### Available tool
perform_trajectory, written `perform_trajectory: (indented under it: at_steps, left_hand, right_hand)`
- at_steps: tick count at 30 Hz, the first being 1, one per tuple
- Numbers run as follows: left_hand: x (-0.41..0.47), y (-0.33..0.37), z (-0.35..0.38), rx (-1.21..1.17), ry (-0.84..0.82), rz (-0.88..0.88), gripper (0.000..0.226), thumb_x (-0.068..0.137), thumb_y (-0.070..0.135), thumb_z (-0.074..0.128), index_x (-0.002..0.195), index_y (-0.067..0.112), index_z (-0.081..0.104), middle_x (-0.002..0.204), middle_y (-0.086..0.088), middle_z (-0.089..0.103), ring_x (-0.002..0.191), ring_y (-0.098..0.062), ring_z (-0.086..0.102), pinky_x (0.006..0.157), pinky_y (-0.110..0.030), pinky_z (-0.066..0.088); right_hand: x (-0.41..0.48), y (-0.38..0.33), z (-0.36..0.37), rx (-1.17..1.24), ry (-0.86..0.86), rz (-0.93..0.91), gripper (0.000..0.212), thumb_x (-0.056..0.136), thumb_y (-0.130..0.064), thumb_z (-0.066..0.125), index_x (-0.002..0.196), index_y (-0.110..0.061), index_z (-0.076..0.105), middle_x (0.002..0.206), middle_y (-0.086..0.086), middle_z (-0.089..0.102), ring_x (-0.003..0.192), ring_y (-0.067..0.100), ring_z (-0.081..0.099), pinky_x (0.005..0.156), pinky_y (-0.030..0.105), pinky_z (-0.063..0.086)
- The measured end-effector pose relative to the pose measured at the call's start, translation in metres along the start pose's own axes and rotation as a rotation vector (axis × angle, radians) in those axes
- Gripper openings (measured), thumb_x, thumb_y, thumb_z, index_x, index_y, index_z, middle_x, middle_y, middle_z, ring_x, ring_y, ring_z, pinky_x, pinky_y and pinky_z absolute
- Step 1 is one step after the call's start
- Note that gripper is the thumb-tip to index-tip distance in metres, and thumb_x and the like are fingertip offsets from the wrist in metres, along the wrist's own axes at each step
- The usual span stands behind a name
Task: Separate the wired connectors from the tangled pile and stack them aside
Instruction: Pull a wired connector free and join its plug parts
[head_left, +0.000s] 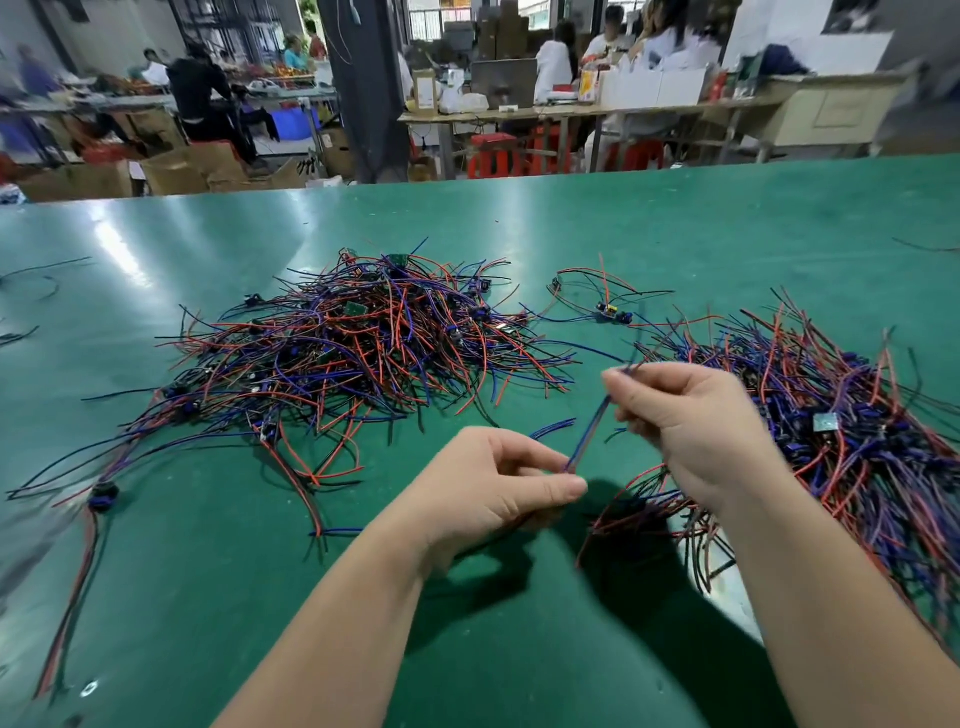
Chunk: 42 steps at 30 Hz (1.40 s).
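Across the green surface, the pile sprawls at 11 o'clock and the stack at 3 o'clock, set apart for sorting. Between them, left hand and right hand each pinch one blue wire, grips clamped, likely to draw it straight.

Smooth green desk with a soft sheen and glare patches, tangled pile of glossy plastic-sheathed wires, brown cardboard boxes far left

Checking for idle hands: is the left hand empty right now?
No, the left hand pinches the lower end of a blue wire, and the right hand holds the same wire higher up.
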<state>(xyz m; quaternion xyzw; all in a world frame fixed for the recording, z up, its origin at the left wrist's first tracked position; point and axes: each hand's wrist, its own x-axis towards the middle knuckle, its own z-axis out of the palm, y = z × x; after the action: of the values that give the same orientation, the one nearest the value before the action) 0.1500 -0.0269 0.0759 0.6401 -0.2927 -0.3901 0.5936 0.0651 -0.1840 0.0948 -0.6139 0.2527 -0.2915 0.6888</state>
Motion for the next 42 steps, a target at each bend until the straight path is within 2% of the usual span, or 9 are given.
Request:
perform_trajectory:
  at_steps: [4,11,16,18,21,23,27,35,42]
  left_hand:
    - [-0.004,-0.003,0.007,0.17,-0.243,0.001,0.014,0.082,0.012,0.074,0.094,0.019,0.074,0.067,0.004,0.065,0.061,-0.006,0.056,0.058,-0.013,0.042]
    - [-0.008,0.003,-0.005,0.198,-0.347,0.053,0.013,0.085,0.01,0.07,0.091,0.021,0.073,0.077,0.001,0.067,0.072,-0.008,0.057,0.072,-0.017,0.045]
    - [-0.004,0.006,0.002,-0.022,-0.179,0.148,0.013,0.074,0.013,0.072,0.077,0.026,0.073,0.078,-0.002,0.069,0.071,-0.012,0.06,0.067,-0.022,0.045]
    - [-0.002,0.009,0.006,-0.254,-0.119,0.152,0.016,0.067,0.009,0.077,0.071,0.024,0.071,0.075,-0.003,0.071,0.064,-0.01,0.065,0.062,-0.019,0.049]
    - [0.001,0.01,0.009,-0.61,-0.003,0.157,0.018,0.065,0.007,0.072,0.074,0.016,0.059,0.073,-0.005,0.07,0.062,-0.013,0.07,0.056,-0.019,0.054]
    - [0.003,0.01,0.009,-0.657,0.081,0.165,0.021,0.065,0.01,0.07,0.078,0.013,0.053,0.071,-0.005,0.07,0.063,-0.013,0.07,0.055,-0.019,0.054]
    - [0.007,0.007,0.011,-0.718,0.22,0.187,0.032,0.057,0.023,0.075,0.075,0.017,0.049,0.068,-0.001,0.07,0.059,-0.008,0.069,0.049,-0.015,0.05]
    - [0.011,0.001,0.014,-0.642,0.45,0.294,0.028,0.06,0.025,0.074,0.069,0.017,0.048,0.057,0.005,0.065,0.052,-0.006,0.063,0.051,-0.015,0.048]
    - [0.011,-0.007,0.019,-0.323,0.26,0.413,0.027,0.075,-0.015,0.068,0.074,0.011,0.061,0.084,0.004,0.073,0.078,-0.008,0.068,0.073,-0.016,0.051]
  right_hand:
    - [0.006,-0.01,-0.019,0.181,0.171,-0.016,0.008,0.079,-0.004,0.069,0.074,-0.009,0.067,0.05,-0.004,0.063,0.047,0.004,0.056,0.049,0.012,0.045]
    - [0.005,-0.01,-0.012,0.352,0.203,0.048,0.021,0.093,-0.022,0.058,0.079,-0.009,0.064,0.052,-0.002,0.06,0.043,0.007,0.053,0.042,0.014,0.043]
    - [0.006,-0.008,-0.011,0.345,0.151,0.211,0.018,0.098,-0.014,0.049,0.088,-0.007,0.063,0.059,0.005,0.063,0.045,0.009,0.059,0.044,0.015,0.048]
    - [0.003,0.0,-0.004,0.225,-0.009,0.211,0.012,0.09,0.0,0.055,0.096,-0.007,0.063,0.063,0.009,0.063,0.048,0.011,0.059,0.046,0.017,0.049]
    - [-0.007,0.012,0.009,-0.02,-0.351,0.115,0.039,0.073,0.007,0.068,0.11,-0.004,0.064,0.073,0.012,0.066,0.057,0.013,0.058,0.05,0.017,0.048]
    - [-0.013,0.015,0.019,-0.103,-0.438,-0.032,0.038,0.074,0.014,0.066,0.101,-0.011,0.072,0.076,0.007,0.069,0.059,0.008,0.057,0.051,0.016,0.046]
    - [-0.016,0.016,0.025,-0.002,-0.337,-0.151,0.024,0.063,-0.009,0.078,0.077,-0.029,0.079,0.064,-0.001,0.07,0.055,0.007,0.056,0.054,0.016,0.046]
    - [-0.017,0.022,0.033,0.271,-0.355,0.057,0.022,0.056,-0.023,0.075,0.074,-0.012,0.078,0.075,0.005,0.072,0.061,0.01,0.063,0.059,0.017,0.051]
    - [-0.012,0.016,0.034,0.437,-0.153,0.111,0.014,0.068,-0.018,0.064,0.063,-0.012,0.075,0.067,0.004,0.069,0.058,0.007,0.062,0.056,0.014,0.05]
